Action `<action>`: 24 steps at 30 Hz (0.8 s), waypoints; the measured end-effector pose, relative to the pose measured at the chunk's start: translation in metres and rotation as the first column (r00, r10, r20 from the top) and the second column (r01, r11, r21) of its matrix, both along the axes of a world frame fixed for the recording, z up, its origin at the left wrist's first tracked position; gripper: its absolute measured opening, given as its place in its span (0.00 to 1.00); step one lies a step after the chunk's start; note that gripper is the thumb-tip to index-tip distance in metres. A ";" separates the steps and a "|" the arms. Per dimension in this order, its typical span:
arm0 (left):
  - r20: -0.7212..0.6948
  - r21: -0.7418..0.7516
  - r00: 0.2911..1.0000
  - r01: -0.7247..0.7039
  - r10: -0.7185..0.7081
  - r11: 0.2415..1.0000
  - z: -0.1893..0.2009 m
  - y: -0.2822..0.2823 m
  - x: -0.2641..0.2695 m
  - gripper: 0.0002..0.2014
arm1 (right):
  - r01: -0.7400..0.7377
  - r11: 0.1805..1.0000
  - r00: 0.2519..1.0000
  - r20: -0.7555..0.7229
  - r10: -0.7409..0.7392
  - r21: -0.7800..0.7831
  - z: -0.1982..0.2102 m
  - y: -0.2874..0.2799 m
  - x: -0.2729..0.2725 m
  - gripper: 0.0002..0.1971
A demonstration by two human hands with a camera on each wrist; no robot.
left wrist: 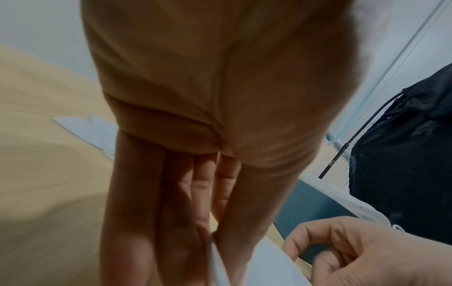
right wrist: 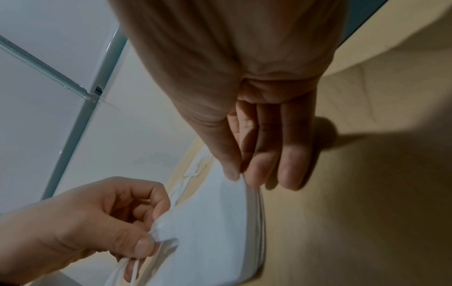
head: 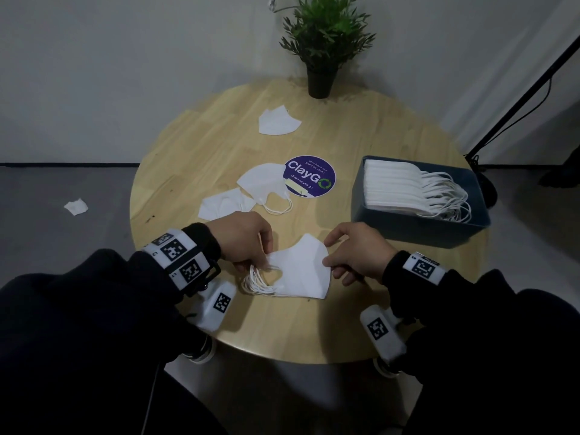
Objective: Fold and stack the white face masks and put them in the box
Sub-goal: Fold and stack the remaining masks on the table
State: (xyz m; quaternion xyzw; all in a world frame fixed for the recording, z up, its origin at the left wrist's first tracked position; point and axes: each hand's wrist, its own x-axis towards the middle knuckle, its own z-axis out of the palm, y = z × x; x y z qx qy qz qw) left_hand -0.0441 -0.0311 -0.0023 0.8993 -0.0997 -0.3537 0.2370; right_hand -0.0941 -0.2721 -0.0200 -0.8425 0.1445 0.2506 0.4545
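A small stack of folded white masks lies on the round wooden table near its front edge. My left hand pinches the stack's left end at the bunched ear loops. My right hand pinches the stack's right edge between thumb and forefinger. The right wrist view shows that pinch on the layered stack. The blue box stands at the right, holding a row of folded masks. Three loose masks lie further back: one, one and one.
A potted plant stands at the table's far edge. A round purple sticker marks the middle. A crumpled white piece lies on the floor at left. A black stand leans at the right.
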 end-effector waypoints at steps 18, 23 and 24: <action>0.358 0.066 0.931 0.050 -0.071 0.997 0.004 0.010 0.033 0.04 | -0.218 0.954 0.927 0.260 0.269 -0.208 -0.003 0.008 0.021 0.05; 0.475 0.305 0.874 -0.270 0.100 0.913 -0.003 0.068 0.079 0.19 | -0.169 0.983 0.906 0.381 0.183 -0.072 -0.001 0.017 0.029 0.03; 0.437 0.348 0.894 -0.274 0.104 0.896 -0.006 0.073 0.080 0.22 | -0.162 0.986 0.908 0.385 0.168 -0.047 -0.001 0.019 0.030 0.04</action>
